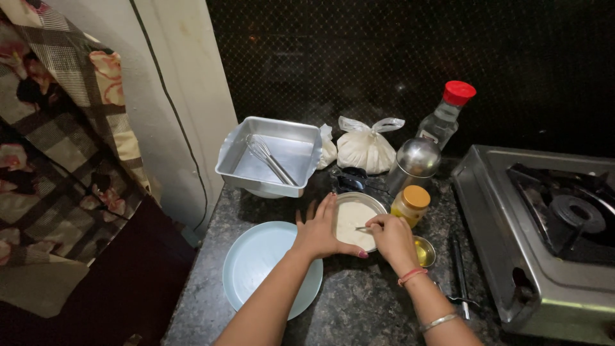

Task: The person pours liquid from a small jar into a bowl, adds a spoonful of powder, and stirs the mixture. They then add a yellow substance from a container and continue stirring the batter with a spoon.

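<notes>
Head view of a dark speckled stone counter [359,301] filling the lower centre of the frame. At the right edge, a steel gas stove [544,237] is sitting on it with a black burner showing. In the upper centre-left, a square metal baking pan [301,150] is resting tilted, with a wire whisk [269,159] lying inside. A pale blue plate [253,266] is lying flat at lower centre-left, partly under the left forearm. Behind, against the dark wall, a knotted white plastic bag [365,148] of powder is sitting beside a clear bottle with a red cap [445,115] and a steel lidded tumbler [414,163]. At centre, a round steel bowl of white batter [352,218] is standing just right of the plate. The left hand [320,234] is pressing against the bowl's near-left rim, fingers spread wide over its edge. The right hand [392,238] is hovering at the bowl's right side, fingers pinched narrowly around a small metal utensil [362,228] whose tip is pointing over the batter. A small jar with a yellow lid [410,205] is standing just right of the bowl, and a tiny steel dish of yellow liquid [424,251] is lying beside the right wrist.
</notes>
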